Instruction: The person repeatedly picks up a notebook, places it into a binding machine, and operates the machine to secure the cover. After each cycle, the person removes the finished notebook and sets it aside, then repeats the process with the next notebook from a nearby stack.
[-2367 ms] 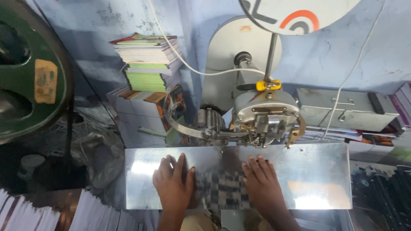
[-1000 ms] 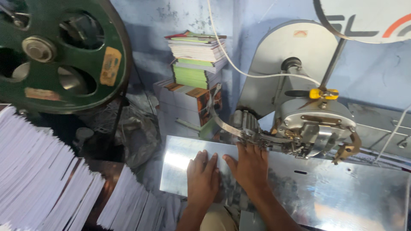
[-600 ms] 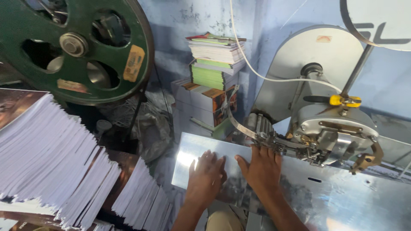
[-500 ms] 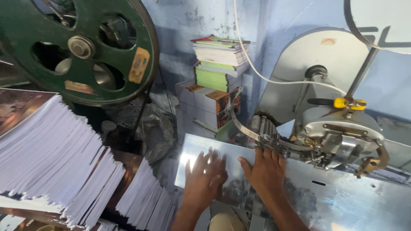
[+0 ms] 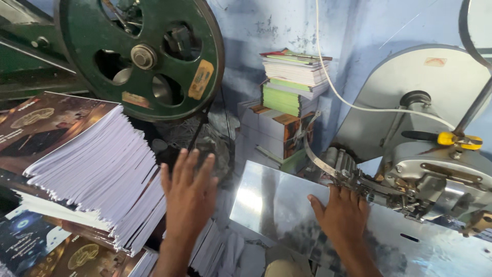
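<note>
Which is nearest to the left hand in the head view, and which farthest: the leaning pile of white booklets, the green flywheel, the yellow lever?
From the left hand:
1. Leaning pile of white booklets, just to its left.
2. Green flywheel, above it, against the wall.
3. Yellow lever, far right, on the machine.

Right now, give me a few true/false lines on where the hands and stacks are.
1. The right hand lies flat on the metal table. True.
2. The left hand holds a booklet. False: it is open, fingers spread, holding nothing, in front of the leaning paper stack.
3. The green wheel is above the paper stack. True.
4. The book pile by the wall sits on the metal table. False: it rests on boxes behind the table.
5. Both hands are on the table. False: only the right is; the left is off its left edge.
</note>
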